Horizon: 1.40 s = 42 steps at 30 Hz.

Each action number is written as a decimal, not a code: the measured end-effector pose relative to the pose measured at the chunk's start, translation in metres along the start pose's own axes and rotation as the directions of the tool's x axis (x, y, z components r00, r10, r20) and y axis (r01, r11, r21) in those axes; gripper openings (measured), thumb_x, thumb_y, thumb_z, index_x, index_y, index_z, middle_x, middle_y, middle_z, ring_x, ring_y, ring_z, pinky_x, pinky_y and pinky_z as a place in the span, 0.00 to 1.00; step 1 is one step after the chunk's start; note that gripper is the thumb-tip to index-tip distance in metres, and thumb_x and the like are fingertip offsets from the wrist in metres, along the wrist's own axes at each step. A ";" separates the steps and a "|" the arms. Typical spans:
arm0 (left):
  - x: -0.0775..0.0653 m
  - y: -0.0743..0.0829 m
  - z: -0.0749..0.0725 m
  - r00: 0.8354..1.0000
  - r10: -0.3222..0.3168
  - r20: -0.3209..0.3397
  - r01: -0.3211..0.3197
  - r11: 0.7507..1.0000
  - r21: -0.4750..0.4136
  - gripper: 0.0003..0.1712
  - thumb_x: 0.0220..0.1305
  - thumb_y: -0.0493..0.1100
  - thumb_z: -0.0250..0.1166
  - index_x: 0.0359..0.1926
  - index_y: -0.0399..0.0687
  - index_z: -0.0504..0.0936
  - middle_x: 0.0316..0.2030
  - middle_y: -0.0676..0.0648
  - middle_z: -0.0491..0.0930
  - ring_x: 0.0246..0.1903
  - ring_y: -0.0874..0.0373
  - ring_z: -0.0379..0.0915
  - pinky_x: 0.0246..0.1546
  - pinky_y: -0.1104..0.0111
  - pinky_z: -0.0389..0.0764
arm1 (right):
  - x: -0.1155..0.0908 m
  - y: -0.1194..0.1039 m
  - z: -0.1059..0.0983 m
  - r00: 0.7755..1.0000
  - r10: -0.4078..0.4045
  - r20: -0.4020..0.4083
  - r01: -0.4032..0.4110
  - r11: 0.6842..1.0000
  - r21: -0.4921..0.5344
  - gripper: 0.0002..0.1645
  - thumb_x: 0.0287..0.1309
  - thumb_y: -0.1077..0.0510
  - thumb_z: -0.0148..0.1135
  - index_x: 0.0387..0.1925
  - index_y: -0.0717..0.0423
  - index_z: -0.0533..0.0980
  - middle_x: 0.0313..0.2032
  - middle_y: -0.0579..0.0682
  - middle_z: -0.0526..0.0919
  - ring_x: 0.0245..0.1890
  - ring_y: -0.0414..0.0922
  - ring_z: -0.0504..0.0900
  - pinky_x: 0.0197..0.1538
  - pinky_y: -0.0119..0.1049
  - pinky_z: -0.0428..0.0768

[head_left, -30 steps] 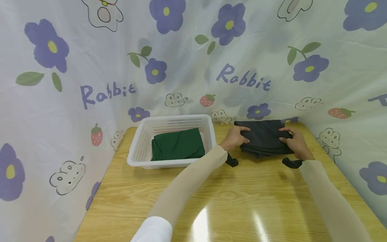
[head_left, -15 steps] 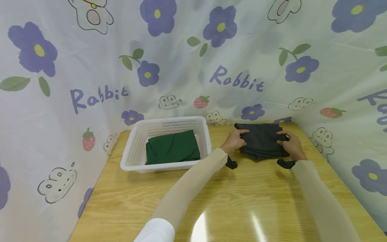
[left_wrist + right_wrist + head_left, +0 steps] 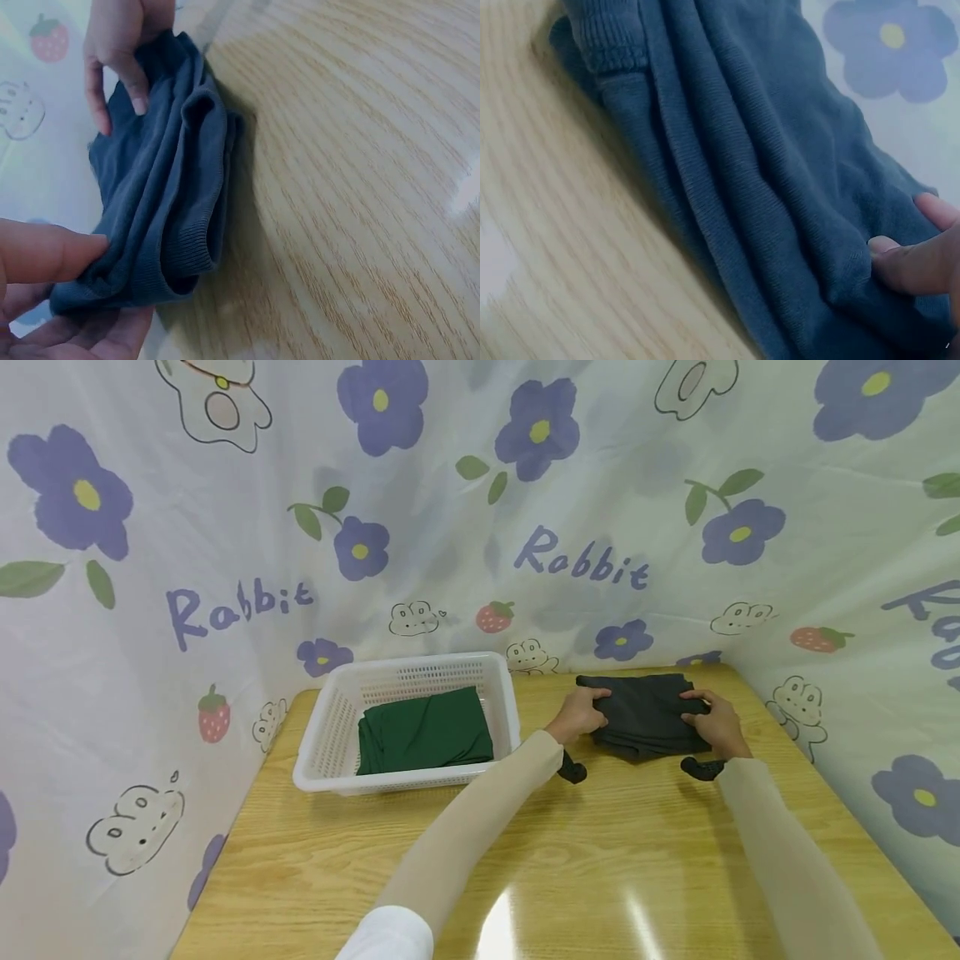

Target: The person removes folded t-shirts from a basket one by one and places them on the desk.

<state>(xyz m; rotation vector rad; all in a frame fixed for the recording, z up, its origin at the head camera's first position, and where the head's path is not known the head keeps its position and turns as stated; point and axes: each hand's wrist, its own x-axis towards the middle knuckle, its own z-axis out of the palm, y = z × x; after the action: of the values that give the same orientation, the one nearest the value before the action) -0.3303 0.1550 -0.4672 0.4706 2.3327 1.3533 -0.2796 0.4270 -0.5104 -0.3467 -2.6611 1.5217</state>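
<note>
A folded dark grey garment [image 3: 645, 714] with a ribbed edge lies at the back right of the wooden table, its layers stacked. My left hand [image 3: 581, 713] grips its left end. In the left wrist view, the thumb of that hand [image 3: 52, 262] is on top and fingers are underneath. At the opposite end my right hand [image 3: 716, 723] holds the cloth. The right wrist view shows its thumb [image 3: 911, 262] pressing into the folds [image 3: 735, 165], while its other fingers are mostly out of sight.
To the left stands a white perforated basket [image 3: 318, 735] with a folded green cloth [image 3: 427, 731] inside. Behind the wooden table [image 3: 600, 860] hangs a printed curtain [image 3: 450, 552], which also runs along both sides. My left forearm passes close to the basket's right front corner.
The head view has turned slightly, so everything sits a little further left and lower. Both hands keep hold of the grey garment, which has barely moved on the table.
</note>
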 end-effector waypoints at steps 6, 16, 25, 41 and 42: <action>-0.004 0.001 0.001 1.000 -0.014 -0.018 0.014 1.000 -0.022 0.32 0.68 0.25 0.64 0.71 0.45 0.75 0.74 0.43 0.66 0.36 0.56 0.79 0.24 0.68 0.66 | 0.001 0.003 -0.002 1.000 0.010 -0.013 -0.011 0.999 -0.041 0.31 0.74 0.64 0.58 0.74 0.61 0.66 0.77 0.73 0.48 0.69 0.77 0.57 0.64 0.71 0.66; -0.004 -0.003 0.000 0.998 -0.053 -0.030 0.054 0.998 0.021 0.27 0.67 0.30 0.68 0.67 0.42 0.79 0.67 0.42 0.74 0.60 0.46 0.76 0.50 0.60 0.83 | -0.003 -0.008 0.003 0.989 -0.066 -0.136 0.055 0.995 -0.082 0.25 0.71 0.66 0.59 0.66 0.68 0.71 0.67 0.77 0.65 0.69 0.77 0.52 0.65 0.71 0.62; -0.015 0.005 -0.021 1.000 -0.019 -0.023 0.020 0.999 0.043 0.25 0.71 0.35 0.66 0.68 0.39 0.76 0.67 0.42 0.73 0.60 0.47 0.75 0.54 0.57 0.81 | -0.014 -0.028 0.007 0.966 -0.154 -0.208 0.135 0.985 -0.104 0.22 0.74 0.61 0.58 0.64 0.67 0.74 0.62 0.71 0.74 0.57 0.67 0.74 0.53 0.60 0.78; -0.064 0.006 -0.107 0.984 0.165 0.061 -0.163 0.986 -0.035 0.12 0.77 0.38 0.60 0.57 0.43 0.81 0.46 0.44 0.84 0.44 0.48 0.84 0.39 0.64 0.85 | -0.030 -0.114 0.063 0.942 -0.321 0.093 0.318 0.947 0.045 0.26 0.75 0.53 0.60 0.68 0.57 0.70 0.61 0.64 0.76 0.59 0.61 0.75 0.60 0.61 0.75; -0.068 0.005 -0.113 0.985 0.164 0.054 -0.163 0.986 -0.019 0.12 0.77 0.38 0.59 0.56 0.43 0.81 0.45 0.45 0.84 0.42 0.49 0.84 0.39 0.64 0.85 | -0.032 -0.120 0.069 0.939 -0.326 0.110 0.324 0.945 0.042 0.26 0.75 0.53 0.61 0.68 0.56 0.70 0.61 0.63 0.76 0.59 0.60 0.76 0.60 0.61 0.75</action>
<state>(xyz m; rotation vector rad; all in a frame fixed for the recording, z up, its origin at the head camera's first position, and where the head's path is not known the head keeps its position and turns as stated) -0.3275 0.0414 -0.4004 0.7002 2.2795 1.4101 -0.2798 0.3034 -0.4410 0.1832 -2.6124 1.5046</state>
